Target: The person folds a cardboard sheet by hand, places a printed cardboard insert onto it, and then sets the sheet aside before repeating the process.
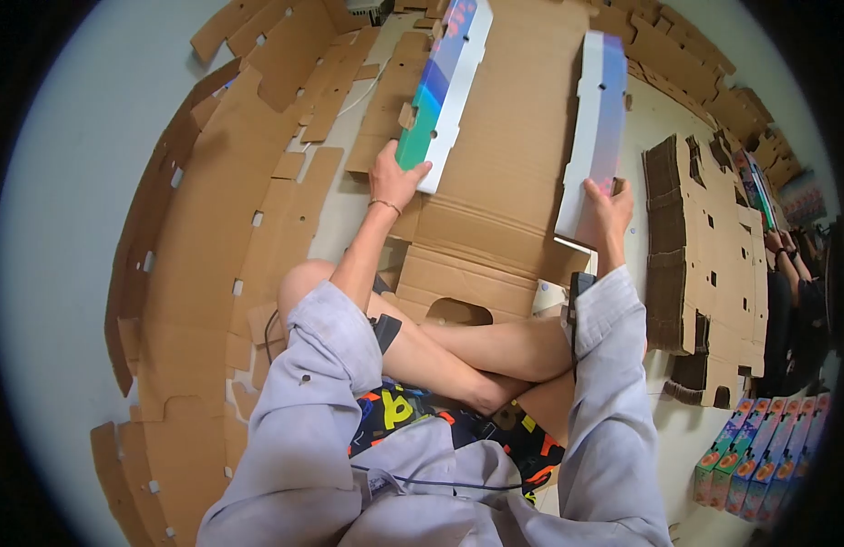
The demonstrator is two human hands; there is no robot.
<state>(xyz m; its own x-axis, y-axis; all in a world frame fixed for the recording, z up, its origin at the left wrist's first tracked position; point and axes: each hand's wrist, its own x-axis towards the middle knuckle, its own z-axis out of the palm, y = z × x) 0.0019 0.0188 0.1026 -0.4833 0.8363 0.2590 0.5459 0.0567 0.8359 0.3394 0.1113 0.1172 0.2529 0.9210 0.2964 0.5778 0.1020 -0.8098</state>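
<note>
My left hand (396, 179) is closed around the lower end of a long, folded cardboard strip (437, 96), printed green, blue and purple on one face and white on the other. On the other side, my right hand (611, 211) grips the near end of a second folded cardboard strip (598, 109), white on its left face and lilac-pink on its right. Both strips point away from me, slightly apart. Between them lies a large brown cardboard sheet (513, 128), creased across its near part, with a cut-out close to my crossed legs (495, 351).
Flat brown cardboard pieces (198, 292) cover the floor at left. A stack of cut cardboard (709, 255) stands at right. Several colourful printed boxes (759, 456) are grouped at lower right. Another person (791, 273) sits at far right, hands on a printed piece.
</note>
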